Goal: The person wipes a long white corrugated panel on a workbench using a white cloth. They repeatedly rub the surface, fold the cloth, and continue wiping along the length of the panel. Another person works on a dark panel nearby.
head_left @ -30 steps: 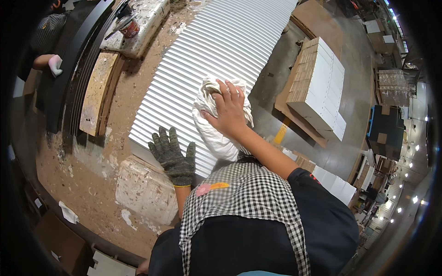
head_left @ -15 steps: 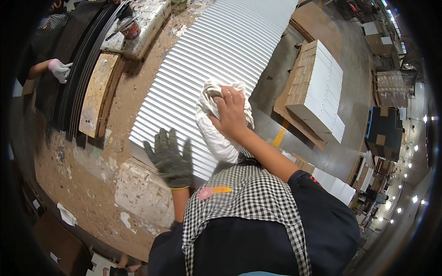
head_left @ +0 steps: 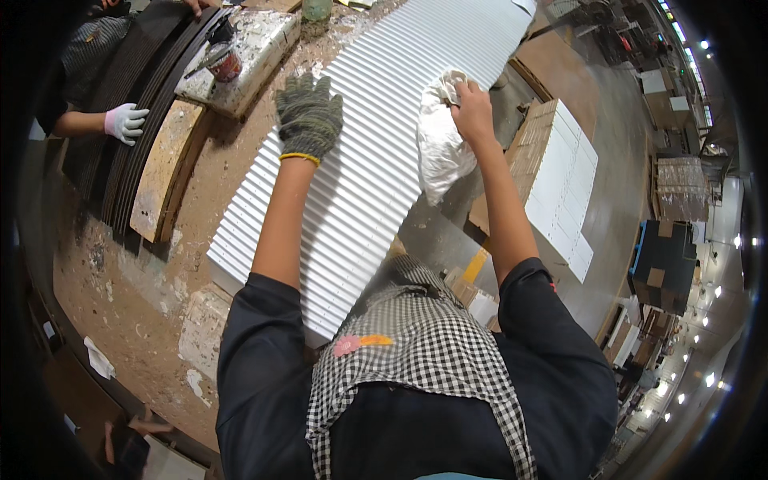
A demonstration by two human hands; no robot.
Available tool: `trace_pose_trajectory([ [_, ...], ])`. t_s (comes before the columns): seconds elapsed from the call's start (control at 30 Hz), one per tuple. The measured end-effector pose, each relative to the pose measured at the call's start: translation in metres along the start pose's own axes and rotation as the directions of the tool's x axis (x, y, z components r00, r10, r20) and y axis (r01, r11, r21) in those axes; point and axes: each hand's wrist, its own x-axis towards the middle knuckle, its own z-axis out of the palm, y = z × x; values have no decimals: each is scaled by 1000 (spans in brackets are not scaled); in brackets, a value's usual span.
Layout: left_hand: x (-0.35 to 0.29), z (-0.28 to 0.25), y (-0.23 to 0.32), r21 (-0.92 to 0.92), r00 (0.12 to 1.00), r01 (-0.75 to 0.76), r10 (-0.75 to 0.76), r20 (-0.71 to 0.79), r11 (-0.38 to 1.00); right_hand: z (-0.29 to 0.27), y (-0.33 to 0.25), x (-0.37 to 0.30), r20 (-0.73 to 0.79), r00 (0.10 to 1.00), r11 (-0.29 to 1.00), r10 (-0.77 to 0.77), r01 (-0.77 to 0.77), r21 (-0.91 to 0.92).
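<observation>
A long white slatted panel [head_left: 344, 216] with ridges running across it lies on the worktable. My left hand [head_left: 309, 116], in a dark grey-green knit glove with a yellow cuff, rests flat on the panel's left edge, fingers spread. Bare, my right hand [head_left: 474, 112] grips a bunched white cloth [head_left: 442, 148] at the panel's right edge. Part of that cloth hangs down past the edge. The fingertips of my right hand are partly hidden in the folds.
Beyond my left hand are a paint-spattered block [head_left: 268, 48] with a tin [head_left: 225, 64] on it and a wooden block [head_left: 166, 172]. A co-worker's gloved hand [head_left: 126, 123] touches dark slatted panels [head_left: 104, 160]. White boards [head_left: 560, 184] are stacked at right.
My left hand has moved far up along the panel's left edge. My right hand has carried the cloth up and right to the opposite edge. The co-worker's gloved hand shifted slightly right.
</observation>
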Motion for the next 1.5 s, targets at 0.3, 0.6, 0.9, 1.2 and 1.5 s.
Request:
trace_pose_trajectory([
  [0.3, 124, 47, 4, -443, 980, 162, -90, 177, 882, 27, -31, 52, -21, 998, 998, 67, -67, 15],
  [0.6, 119, 31, 26, -409, 987, 149, -110, 118, 900, 81, -71, 151, 50, 995, 986, -86, 78, 150],
  [0.9, 117, 45, 23, -457, 982, 189, -154, 113, 869, -3, 14, 35, 98, 995, 999, -12, 7, 54],
  [1.2, 121, 37, 21, -425, 986, 147, -100, 132, 893, 73, -76, 134, 27, 987, 984, -161, 163, -72],
  [1.5, 163, 66, -6, -560, 990, 139, -104, 94, 817, 10, -1, 43, 52, 998, 997, 48, -44, -63],
])
